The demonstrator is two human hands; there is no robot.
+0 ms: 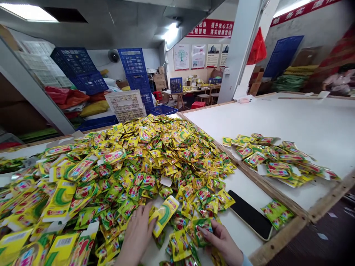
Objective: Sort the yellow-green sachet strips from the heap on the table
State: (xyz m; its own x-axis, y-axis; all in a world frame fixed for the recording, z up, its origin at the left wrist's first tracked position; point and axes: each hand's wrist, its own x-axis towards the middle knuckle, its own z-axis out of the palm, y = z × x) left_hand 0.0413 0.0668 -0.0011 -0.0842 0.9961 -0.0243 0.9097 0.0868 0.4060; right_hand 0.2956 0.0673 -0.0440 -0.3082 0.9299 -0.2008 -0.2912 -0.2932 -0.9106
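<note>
My left hand [140, 231] has its fingers closed around the lower end of a small yellow carton [165, 216], whose upper end tilts up to the right. Between thumb and fingers of my right hand [225, 242] is a green candy packet [202, 232] with a red picture on it. Yellow packets [180, 245] lie just left of it on the white tabletop. A large heap of yellow and green packets [158, 155] rises in front of both hands. Flat-looking yellow cartons [59, 201] are strewn over the heap's left side.
To the right lies a black phone [251, 214], with a green packet [277, 213] beside it. Beyond a wooden divider strip [249, 175] sits a pile of cartons [280, 159]. Blue crates [135, 74] and white crates [126, 105] stand behind the table. A person [340, 79] is at far right.
</note>
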